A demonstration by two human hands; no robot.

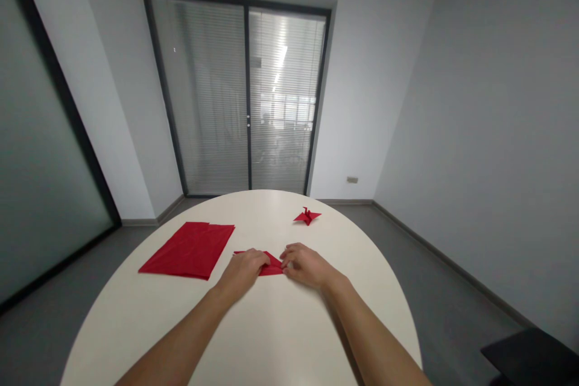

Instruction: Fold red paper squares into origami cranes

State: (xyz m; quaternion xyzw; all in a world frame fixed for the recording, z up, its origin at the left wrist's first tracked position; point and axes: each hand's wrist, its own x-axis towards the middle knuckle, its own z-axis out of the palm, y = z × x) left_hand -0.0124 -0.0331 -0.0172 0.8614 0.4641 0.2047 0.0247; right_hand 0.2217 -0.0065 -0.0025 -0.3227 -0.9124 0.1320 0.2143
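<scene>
A partly folded piece of red origami paper (272, 266) lies flat on the round table, between my two hands. My left hand (246, 266) rests over its left part and hides much of it, with the fingers bent down onto the paper. At the right corner of the paper, the curled fingertips of my right hand (304, 262) touch or pinch the edge. Beyond my right hand stands a finished red paper crane (307, 216) with its wings spread.
A stack of red paper sheets (187, 250) lies to the left on the white round table (266, 338). Farther back is a glass door with blinds (244, 96). A dark object (534, 353), perhaps a chair, stands at the lower right.
</scene>
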